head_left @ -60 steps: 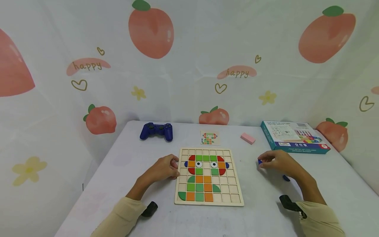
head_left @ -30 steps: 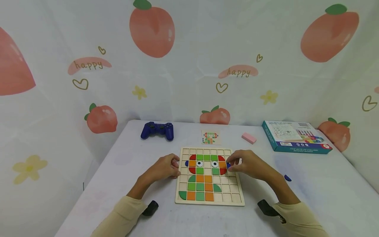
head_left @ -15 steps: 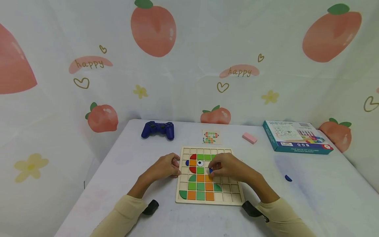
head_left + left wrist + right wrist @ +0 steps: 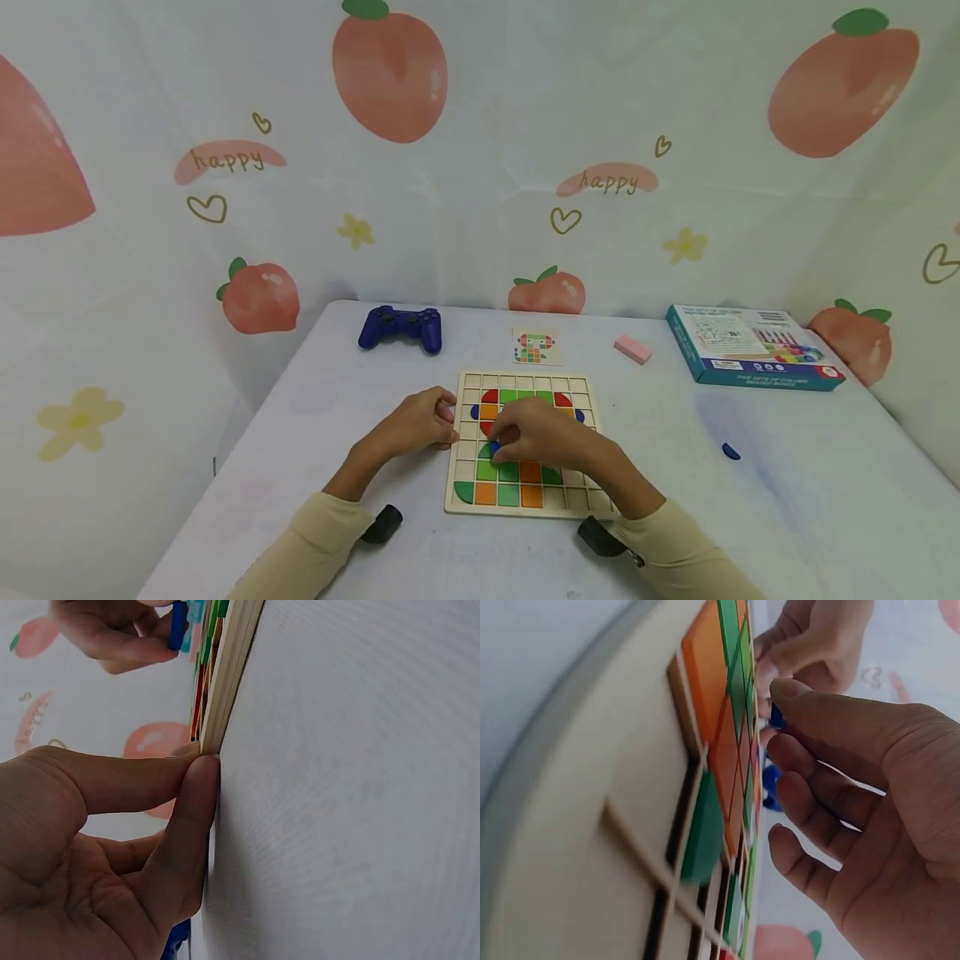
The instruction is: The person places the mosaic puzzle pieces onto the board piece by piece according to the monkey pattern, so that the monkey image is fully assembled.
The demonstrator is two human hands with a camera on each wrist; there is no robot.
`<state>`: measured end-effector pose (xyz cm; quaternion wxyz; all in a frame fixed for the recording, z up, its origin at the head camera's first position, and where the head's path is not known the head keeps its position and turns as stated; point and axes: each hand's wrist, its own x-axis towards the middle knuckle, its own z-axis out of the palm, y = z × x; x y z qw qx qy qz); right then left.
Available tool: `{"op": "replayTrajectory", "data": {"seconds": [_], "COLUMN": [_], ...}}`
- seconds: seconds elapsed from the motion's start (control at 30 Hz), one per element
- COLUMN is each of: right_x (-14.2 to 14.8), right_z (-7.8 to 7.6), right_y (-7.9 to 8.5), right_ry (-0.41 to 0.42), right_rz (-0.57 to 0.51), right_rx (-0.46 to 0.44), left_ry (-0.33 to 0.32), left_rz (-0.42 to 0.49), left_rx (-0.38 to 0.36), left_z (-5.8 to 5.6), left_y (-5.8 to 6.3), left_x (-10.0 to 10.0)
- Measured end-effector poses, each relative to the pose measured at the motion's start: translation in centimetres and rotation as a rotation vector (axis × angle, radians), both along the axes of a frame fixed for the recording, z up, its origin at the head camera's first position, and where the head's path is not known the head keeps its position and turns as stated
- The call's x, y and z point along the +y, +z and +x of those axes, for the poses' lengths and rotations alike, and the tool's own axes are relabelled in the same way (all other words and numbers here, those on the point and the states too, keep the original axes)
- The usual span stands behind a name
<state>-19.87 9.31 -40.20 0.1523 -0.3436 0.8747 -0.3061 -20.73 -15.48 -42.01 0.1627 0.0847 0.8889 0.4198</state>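
Observation:
A wooden grid board (image 4: 576,498) lies on the table, filled partly with red, orange, green and blue tiles. My left hand (image 4: 416,419) pinches its left edge between thumb and finger, as the left wrist view shows. Over the board's left-middle part, my right hand (image 4: 543,433) holds a small blue half-round tile (image 4: 178,626) between thumb and fingertips. The hand hides the eye tiles and some central squares. Blue tiles (image 4: 475,412) sit in the grid at both sides of the upper pattern.
Another blue half-round tile (image 4: 731,451) lies on the table to the right. Behind the board are a picture card (image 4: 537,347) with a matching pattern, a pink block (image 4: 632,349), a blue game controller (image 4: 401,328) and a teal box (image 4: 765,379).
My right hand has carried the blue tile from the table's right side leftward across the board. My left hand has stayed at the board's left edge.

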Motion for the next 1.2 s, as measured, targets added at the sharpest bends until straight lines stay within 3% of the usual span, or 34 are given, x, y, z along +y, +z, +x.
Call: {"op": "replayTrajectory", "data": {"seconds": [0.5, 1.2], "right_x": [-3.3, -4.1], "right_z": [0.5, 1.3], "right_y": [-0.4, 0.0], "right_ry": [0.082, 0.112], "right_rz": [0.042, 0.001], "right_rx": [0.030, -0.013], "left_ry": [-0.025, -0.050], "left_rz": [0.035, 0.022], "left_rx": [0.016, 0.047], "left_z": [0.2, 0.1], "left_y": [0.1, 0.2], "left_x": [-0.3, -0.3]}}
